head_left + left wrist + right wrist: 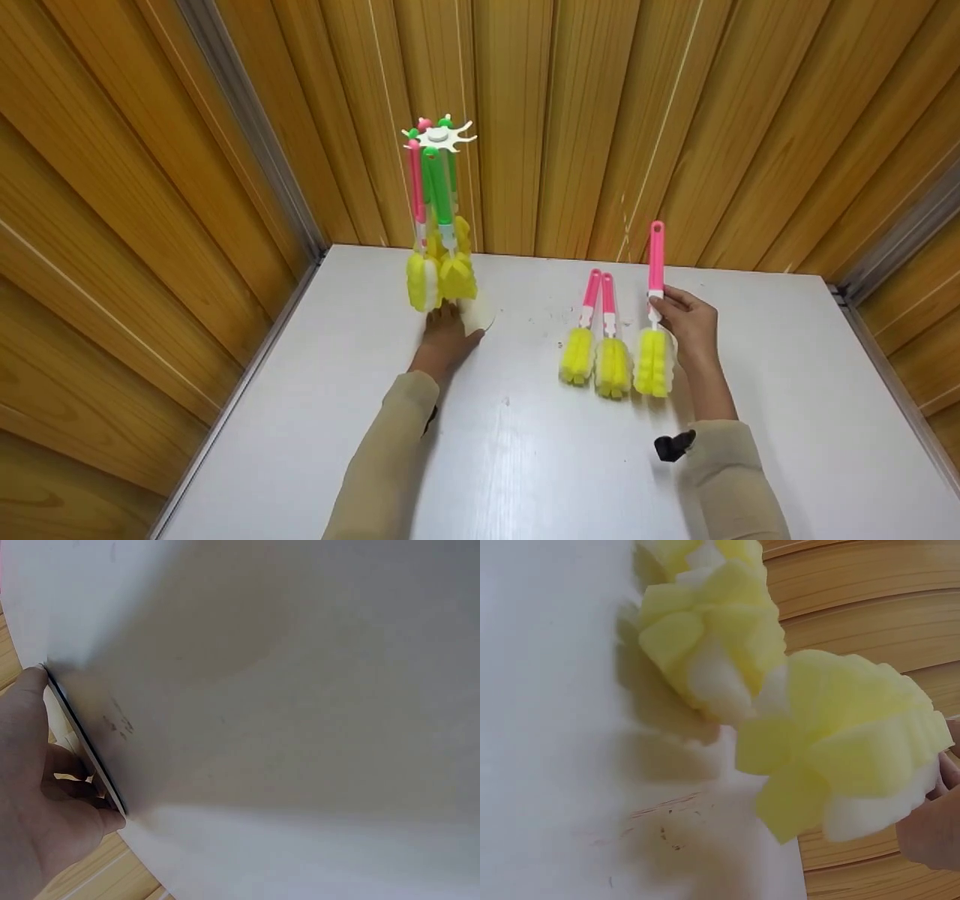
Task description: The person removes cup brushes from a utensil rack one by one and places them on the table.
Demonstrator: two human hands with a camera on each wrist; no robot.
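- Head view: one left hand (442,341), thumb and fingers clamped on a pale round base (477,319), below the hanging brushes.
- One white stand top (438,136), with curved hooks radiating outward, above that base.
- Several hanging brushes (440,184), green and pink handles uppermost, yellow-and-white sponge heads downward; the rear ones partly hidden.
- One right hand (694,322), thumb and fingers pinched on the white neck of a brush.
- One held brush (654,364), pink handle pointing up and away from the person, yellow-and-white sponge head nearest the person; in the right wrist view the head appears raised from the table.
- Two loose brushes (613,367), pink-handled, side by side on the table to the left of the held brush, heads toward the person.
- One white table (525,465), marked with small dark specks.
- Wood-grain panels (510,112), behind and at both sides of the table.
- Two beige sleeves (724,465), one on each arm.
- One black device (675,446), at the right wrist.
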